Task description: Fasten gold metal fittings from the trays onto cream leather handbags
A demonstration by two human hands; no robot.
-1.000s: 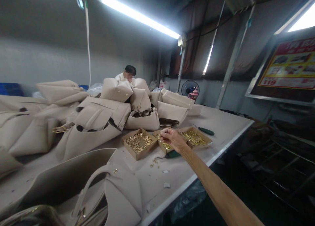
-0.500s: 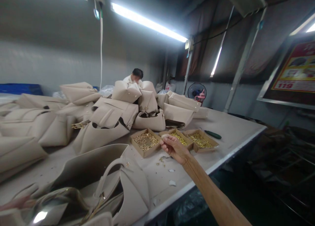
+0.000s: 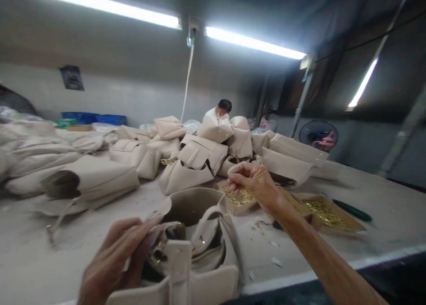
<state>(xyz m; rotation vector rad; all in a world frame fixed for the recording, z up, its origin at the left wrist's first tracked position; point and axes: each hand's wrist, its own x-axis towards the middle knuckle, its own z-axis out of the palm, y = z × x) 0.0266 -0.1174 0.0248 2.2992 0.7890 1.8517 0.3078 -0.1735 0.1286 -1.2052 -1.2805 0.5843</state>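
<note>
A beige handbag [image 3: 229,274] stands open right in front of me, its handle and gold-coloured fittings showing inside the mouth. My left hand [image 3: 115,256] is closed on the bag's left side, the fingertips by the metal fittings. Above the left cardboard box [image 3: 238,212] of small gold-coloured metal pieces, my right hand [image 3: 253,181] is raised with thumb and fingers pinched. Whatever lies in that pinch is too small to make out. Two more boxes sit to the right, one partly behind my forearm; the far right box [image 3: 336,229] also holds gold-coloured pieces.
Many beige bags [image 3: 196,152] are heaped across the table behind. A dark green-handled tool [image 3: 353,210] lies beyond the right box. Small pieces and white scraps [image 3: 276,261] lie near the front edge. Another person [image 3: 224,105] sits behind the heap; a fan [image 3: 314,132] stands at the right.
My view has swung left. My left hand, blurred at the lower left before, now shows clearly at the bag. My right hand is still pinched, now nearer the open bag.
</note>
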